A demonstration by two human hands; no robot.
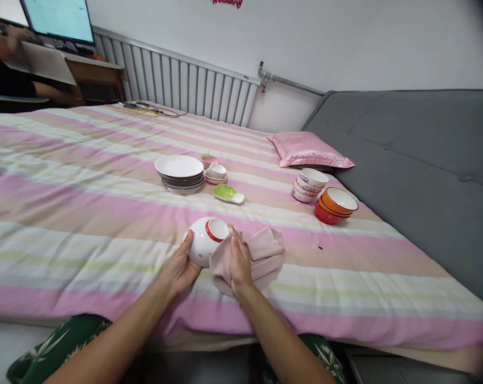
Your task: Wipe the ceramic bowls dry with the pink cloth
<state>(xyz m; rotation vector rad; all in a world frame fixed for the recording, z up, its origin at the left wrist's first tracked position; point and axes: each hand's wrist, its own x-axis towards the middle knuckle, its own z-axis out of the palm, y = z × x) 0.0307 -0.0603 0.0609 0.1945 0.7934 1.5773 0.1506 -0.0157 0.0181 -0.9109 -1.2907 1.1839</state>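
Observation:
My left hand [180, 269] grips a white bowl [204, 242] held upside down, its red-ringed foot turned up and away from me. My right hand [239, 260] is closed on a beige cloth [261, 256] and presses it against the bowl's right side. Both hands hover just above the striped bedspread [85, 202] near its front edge.
Farther back on the bed lie a stack of plates [180, 173], small dishes [216, 173], a green dish [228, 193], stacked white bowls [309, 184] and orange bowls [336, 205]. A pink pillow [309, 149] sits by the grey sofa [425, 160]. Another person sits at a desk at the far left [9, 64].

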